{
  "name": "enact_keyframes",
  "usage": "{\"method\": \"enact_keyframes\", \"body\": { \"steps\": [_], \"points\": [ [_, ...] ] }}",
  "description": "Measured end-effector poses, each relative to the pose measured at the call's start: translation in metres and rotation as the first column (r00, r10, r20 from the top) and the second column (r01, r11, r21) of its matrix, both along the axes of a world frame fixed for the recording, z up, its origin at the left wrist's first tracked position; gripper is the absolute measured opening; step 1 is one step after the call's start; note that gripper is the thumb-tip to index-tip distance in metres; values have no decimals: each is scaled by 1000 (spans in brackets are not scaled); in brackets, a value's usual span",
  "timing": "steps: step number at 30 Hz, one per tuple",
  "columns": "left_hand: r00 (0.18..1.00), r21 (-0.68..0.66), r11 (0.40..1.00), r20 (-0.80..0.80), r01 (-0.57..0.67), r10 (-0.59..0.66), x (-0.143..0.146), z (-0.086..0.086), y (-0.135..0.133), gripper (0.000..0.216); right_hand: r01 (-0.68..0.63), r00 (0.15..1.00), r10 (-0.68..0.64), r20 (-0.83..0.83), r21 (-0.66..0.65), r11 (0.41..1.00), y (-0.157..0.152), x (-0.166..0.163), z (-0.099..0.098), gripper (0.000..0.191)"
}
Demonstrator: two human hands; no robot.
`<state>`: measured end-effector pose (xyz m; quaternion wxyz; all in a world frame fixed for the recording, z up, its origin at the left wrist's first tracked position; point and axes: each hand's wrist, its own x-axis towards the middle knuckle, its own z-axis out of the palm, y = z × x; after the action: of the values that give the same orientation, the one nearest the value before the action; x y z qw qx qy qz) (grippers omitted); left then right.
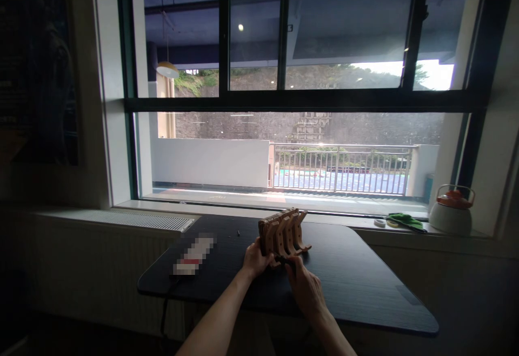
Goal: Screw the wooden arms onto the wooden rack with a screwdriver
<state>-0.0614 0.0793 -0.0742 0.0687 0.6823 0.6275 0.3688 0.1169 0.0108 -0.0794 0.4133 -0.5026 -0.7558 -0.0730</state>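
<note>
A brown wooden rack (pixel 285 232) with a row of curved, hook-like arms stands on the dark table in the head view. Its arms face right, and dark dots like screw heads or holes show on them. My left hand (pixel 257 259) is closed on the rack's near left end. In my right hand (pixel 303 280) is a small dark tool (pixel 284 261), its kind hard to make out. The tool reaches the lower near corner of the rack; whether its tip touches is too dark to see.
The dark table (pixel 357 275) has rounded corners. To the left lies a blurred-out pale object (pixel 194 256) with a cord, and a tiny dark piece (pixel 238 233) beyond it. A green cloth (pixel 406 222) and a kettle-like pot (pixel 451 212) sit on the right sill.
</note>
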Motion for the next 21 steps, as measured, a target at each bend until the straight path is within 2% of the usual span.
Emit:
{"method": "enact_keyframes", "body": {
  "steps": [7, 21],
  "points": [
    [1000, 2, 1000, -2, 8, -8, 0, 0, 0, 42, -19, 1000, 19, 3, 27, 999, -2, 0, 0, 26],
    [1000, 17, 1000, 17, 12, -12, -1, -2, 1, 39, 1, 1000, -1, 17, 17, 1000, -1, 0, 0, 21]
  ]
}}
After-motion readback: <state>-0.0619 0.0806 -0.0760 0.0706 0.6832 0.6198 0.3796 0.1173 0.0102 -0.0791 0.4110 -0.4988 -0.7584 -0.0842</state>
